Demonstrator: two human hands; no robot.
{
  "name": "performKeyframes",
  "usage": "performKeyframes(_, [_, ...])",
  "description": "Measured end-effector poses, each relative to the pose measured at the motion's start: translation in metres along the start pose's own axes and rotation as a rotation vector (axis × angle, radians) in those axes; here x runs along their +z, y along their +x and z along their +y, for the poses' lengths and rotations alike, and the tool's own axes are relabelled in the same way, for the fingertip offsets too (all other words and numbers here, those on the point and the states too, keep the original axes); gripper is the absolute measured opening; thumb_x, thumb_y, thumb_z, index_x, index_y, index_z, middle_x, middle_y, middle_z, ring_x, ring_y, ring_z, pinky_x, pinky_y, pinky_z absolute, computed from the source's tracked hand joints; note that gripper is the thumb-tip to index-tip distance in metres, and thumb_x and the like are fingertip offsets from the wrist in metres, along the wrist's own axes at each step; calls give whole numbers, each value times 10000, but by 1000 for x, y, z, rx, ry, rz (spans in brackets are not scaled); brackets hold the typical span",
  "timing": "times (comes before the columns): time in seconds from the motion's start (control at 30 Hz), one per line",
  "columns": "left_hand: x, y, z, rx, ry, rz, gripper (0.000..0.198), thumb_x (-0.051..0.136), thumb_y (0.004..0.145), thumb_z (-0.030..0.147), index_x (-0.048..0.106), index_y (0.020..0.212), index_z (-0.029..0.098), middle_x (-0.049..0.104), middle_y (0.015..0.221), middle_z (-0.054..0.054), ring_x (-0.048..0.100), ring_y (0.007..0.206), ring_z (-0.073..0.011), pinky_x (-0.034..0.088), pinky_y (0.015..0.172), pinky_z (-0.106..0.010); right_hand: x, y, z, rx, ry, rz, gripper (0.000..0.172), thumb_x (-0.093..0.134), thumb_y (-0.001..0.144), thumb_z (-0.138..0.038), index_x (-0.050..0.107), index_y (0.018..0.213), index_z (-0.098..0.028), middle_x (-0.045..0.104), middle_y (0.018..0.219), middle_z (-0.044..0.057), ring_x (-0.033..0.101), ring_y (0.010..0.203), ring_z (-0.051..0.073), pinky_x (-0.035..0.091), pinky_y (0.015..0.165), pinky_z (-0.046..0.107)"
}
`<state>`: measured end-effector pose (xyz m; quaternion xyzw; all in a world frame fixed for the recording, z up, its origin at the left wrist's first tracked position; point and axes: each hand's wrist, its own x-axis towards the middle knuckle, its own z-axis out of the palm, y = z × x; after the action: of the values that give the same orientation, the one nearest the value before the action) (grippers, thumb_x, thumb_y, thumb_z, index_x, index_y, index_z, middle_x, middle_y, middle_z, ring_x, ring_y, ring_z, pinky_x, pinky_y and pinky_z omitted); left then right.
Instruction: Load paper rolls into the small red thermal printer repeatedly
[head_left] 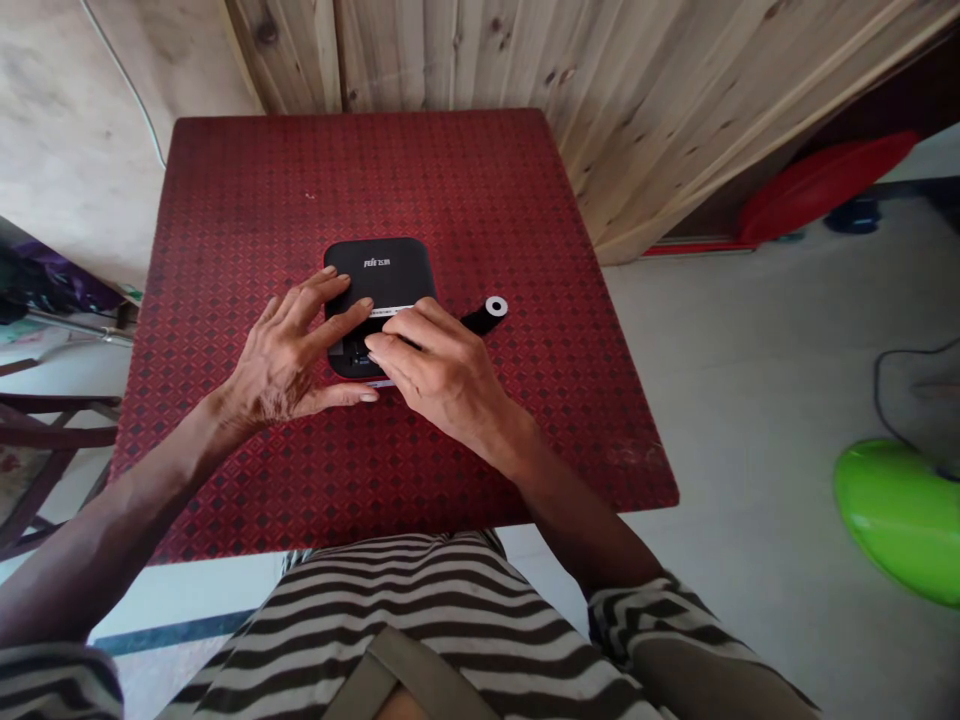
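Observation:
A black rounded box (386, 268) with white lettering lies on the red patterned table. Its near part shows a dark recess with small details, and a white strip crosses the middle. My left hand (289, 350) rests over its left side with the fingers spread, the fingertips on the top and the thumb along the near edge. Over the near right part of the box is my right hand (439, 360), its fingers pinched together at the recess; what they hold is hidden. Just right of that hand lies a small black cylinder with a white ring-shaped end (496, 307).
The red table (480, 180) meets a wooden plank wall (480, 50) at the back. A wooden chair (52, 435) stands at the left. On the floor at the right are a green rounded object (896, 515) and a cable; a red object (825, 185) leans farther back.

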<state>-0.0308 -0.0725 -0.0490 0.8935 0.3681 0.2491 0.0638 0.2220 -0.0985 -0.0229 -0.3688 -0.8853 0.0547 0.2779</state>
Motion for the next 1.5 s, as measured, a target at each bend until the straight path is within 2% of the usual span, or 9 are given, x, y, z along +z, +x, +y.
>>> performKeyframes(0.5, [13, -4, 1, -8, -16, 32, 895, 717, 857, 845, 540, 1576, 343, 506, 1648, -160, 443, 1588, -447, 452, 1240, -664, -3, -1, -3, 15, 35, 9, 270, 529, 1107, -187, 788, 1032, -192, 756, 1028, 101, 643, 1008, 251, 599, 953, 441])
performKeyframes(0.67, [14, -8, 11, -59, -55, 84, 862, 693, 903, 809, 523, 1587, 312, 481, 1664, -170, 433, 1592, -451, 433, 1259, -670, -5, -18, -5, 79, 98, 250, 230, 616, 1087, -241, 722, 1290, -233, 766, 1214, 106, 701, 1114, 260, 599, 1032, 476])
performKeyframes(0.8, [15, -18, 23, -97, -31, 251, 826, 775, 909, 709, 513, 1558, 270, 576, 1542, -163, 595, 1447, -380, 545, 1206, -597, 6, -47, -5, 279, 230, 439, 202, 624, 1084, -265, 691, 1274, -259, 760, 1105, 68, 732, 993, 209, 624, 875, 395])
performKeyframes(0.87, [18, -23, 27, -108, 5, 305, 761, 773, 935, 669, 516, 1522, 257, 629, 1451, -143, 652, 1370, -331, 602, 1156, -551, 18, -62, -5, 425, 328, 492, 156, 606, 1089, -317, 677, 1216, -262, 732, 1016, 38, 714, 883, 178, 609, 774, 344])
performKeyframes(0.97, [25, -29, 26, -81, 30, 346, 742, 790, 929, 652, 523, 1507, 268, 663, 1416, -141, 693, 1314, -307, 643, 1098, -505, 42, -76, -1, 593, 440, 543, 224, 536, 1107, -434, 624, 1220, -261, 708, 1003, 35, 708, 856, 172, 600, 740, 324])
performKeyframes(1.07, [29, -32, 25, -80, 24, 363, 773, 837, 896, 624, 530, 1517, 281, 670, 1442, -153, 702, 1317, -328, 640, 1102, -515, 59, -80, 4, 599, 440, 505, 353, 452, 1124, -539, 606, 1252, -248, 714, 1067, 68, 706, 881, 184, 607, 770, 340])
performKeyframes(1.2, [31, -34, 26, -110, -31, 351, 731, 847, 902, 576, 556, 1513, 298, 644, 1497, -162, 699, 1330, -343, 637, 1118, -533, 65, -77, 8, 467, 384, 405, 505, 370, 1127, -630, 616, 1306, -226, 693, 1247, 141, 694, 1142, 257, 614, 970, 455])
performKeyframes(1.27, [31, -35, 27, -109, -14, 345, 721, 830, 911, 589, 554, 1514, 306, 647, 1495, -160, 707, 1318, -339, 649, 1109, -533, 65, -75, 8, 458, 367, 374, 509, 372, 1129, -623, 603, 1347, -225, 684, 1279, 148, 680, 1213, 277, 601, 1026, 490])
performKeyframes(1.5, [27, -32, 30, -117, 61, 337, 711, 820, 917, 605, 539, 1505, 323, 664, 1462, -158, 714, 1304, -344, 683, 1064, -574, 65, -75, 7, 473, 343, 366, 512, 354, 1136, -615, 592, 1370, -227, 691, 1278, 149, 704, 1193, 271, 617, 1023, 486])
